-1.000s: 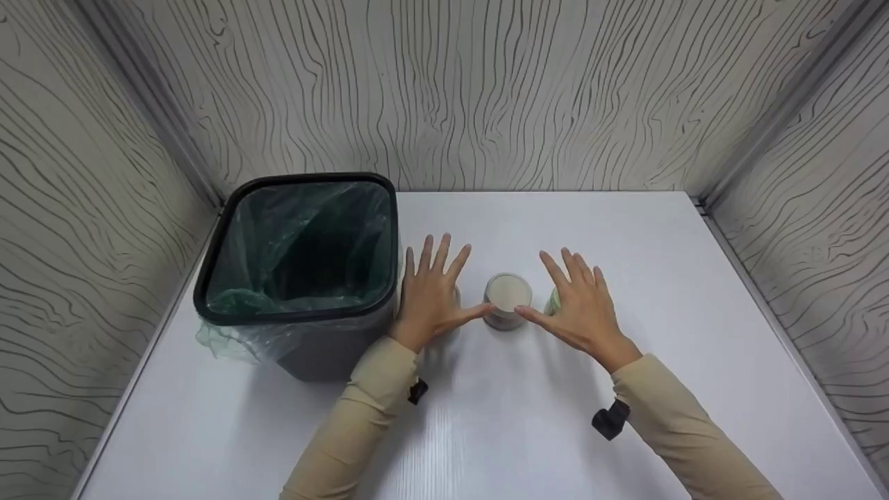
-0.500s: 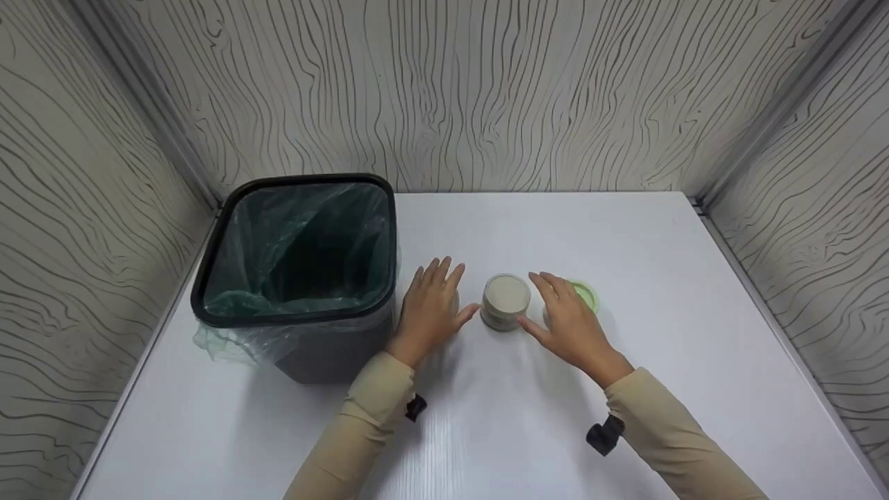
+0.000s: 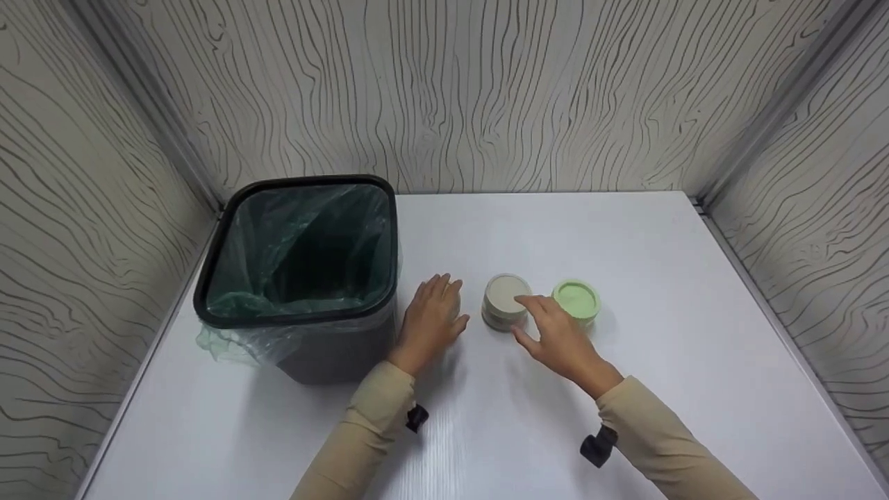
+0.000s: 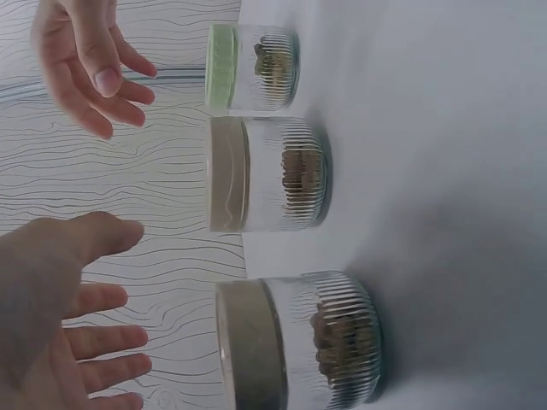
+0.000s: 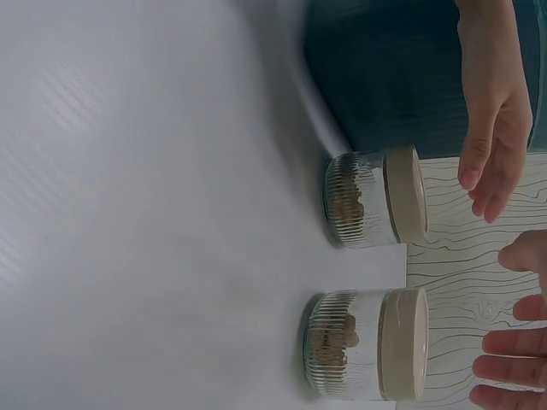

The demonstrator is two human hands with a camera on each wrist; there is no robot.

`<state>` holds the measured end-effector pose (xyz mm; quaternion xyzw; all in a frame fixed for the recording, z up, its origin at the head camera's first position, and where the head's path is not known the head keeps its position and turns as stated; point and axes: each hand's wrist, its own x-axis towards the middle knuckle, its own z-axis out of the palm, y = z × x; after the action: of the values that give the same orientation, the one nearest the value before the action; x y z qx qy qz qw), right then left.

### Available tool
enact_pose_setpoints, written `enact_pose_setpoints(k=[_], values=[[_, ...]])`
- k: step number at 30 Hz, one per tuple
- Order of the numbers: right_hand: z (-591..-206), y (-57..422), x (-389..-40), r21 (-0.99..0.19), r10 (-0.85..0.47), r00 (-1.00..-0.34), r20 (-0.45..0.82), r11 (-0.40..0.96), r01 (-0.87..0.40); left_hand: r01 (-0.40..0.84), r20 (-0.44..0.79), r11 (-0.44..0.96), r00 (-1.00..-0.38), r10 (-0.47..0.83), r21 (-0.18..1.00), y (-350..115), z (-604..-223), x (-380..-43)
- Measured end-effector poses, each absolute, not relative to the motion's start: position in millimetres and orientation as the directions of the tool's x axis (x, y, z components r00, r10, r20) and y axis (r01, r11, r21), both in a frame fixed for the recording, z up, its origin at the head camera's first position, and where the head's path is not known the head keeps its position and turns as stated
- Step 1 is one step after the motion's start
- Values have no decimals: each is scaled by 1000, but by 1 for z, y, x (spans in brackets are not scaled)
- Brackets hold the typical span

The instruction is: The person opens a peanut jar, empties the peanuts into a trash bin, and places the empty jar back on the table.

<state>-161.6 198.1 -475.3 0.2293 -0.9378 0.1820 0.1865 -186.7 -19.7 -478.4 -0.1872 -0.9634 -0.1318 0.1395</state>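
Observation:
Three ribbed glass jars with lids stand upright in a row, brown pieces at their bottoms. My left hand (image 3: 427, 325) hovers over the left jar (image 4: 255, 346), hiding most of it in the head view; the left wrist view shows a gap between fingers and lid. The middle jar (image 3: 504, 293) has a beige lid. My right hand (image 3: 561, 342), thumb and fingers spread apart, is above and in front of the middle jar, overlapping its lid edge in the head view. Right of it stands the smaller jar with a light green lid (image 3: 576, 300). Neither hand holds anything.
A dark bin (image 3: 333, 351) with a black rim and a translucent green liner (image 3: 260, 302) stands left of the jars, close beside my left forearm. Patterned walls (image 3: 444, 90) enclose the white table (image 3: 667, 278) at the back and sides.
Both hands have lowered and drawn back toward me, their spread fingers coming closer together. The right hand has moved off the green-lidded jar, which now shows. The jars have stayed in place.

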Motion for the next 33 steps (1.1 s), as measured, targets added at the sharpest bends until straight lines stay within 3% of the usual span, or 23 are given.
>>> enact_pose_setpoints(k=[7,19,33], values=[[-483,191,-157,-295,-419,-820,390,787,-542,380,351,888,-893,280,260,-22,-493,-189],[-495,185,-152,-387,-452,-852,266,759,-524,325,325,911,-916,235,255,-22,-506,-194],[-511,178,-148,-445,-464,-863,199,742,-501,199,291,889,-954,78,413,-16,-518,-203]])
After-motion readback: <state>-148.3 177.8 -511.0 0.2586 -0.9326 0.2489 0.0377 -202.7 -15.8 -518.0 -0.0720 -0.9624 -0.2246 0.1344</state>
